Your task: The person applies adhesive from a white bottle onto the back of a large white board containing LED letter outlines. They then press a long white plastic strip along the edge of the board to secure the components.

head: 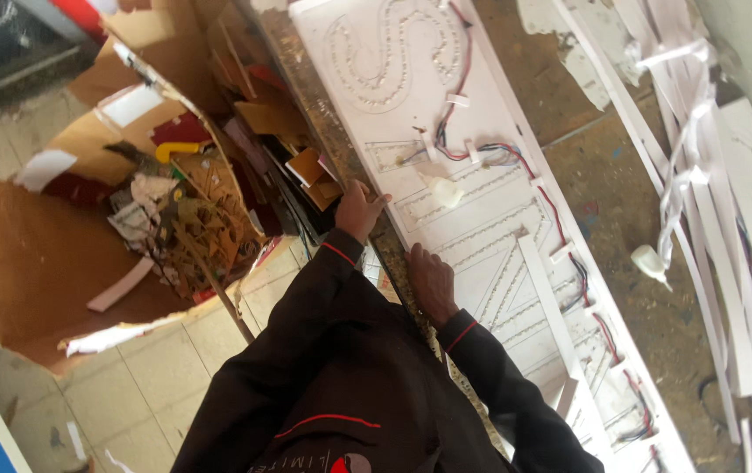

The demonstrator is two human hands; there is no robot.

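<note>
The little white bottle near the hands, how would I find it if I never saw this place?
Find the long white sign board with letter outlines and red and black wires on the workbench. Above the two hands at its edge, the small white squeeze bottle lies on the board. Another bottle lies off the board, on the bare bench.

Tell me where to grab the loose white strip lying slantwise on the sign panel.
Pinch the loose white strip near its upper end, coming from the workbench side where the right hand rests. It is flat, long and narrow, lying slantwise on the white panel, so grip across its width, probably clear of the red and black wires.
</note>
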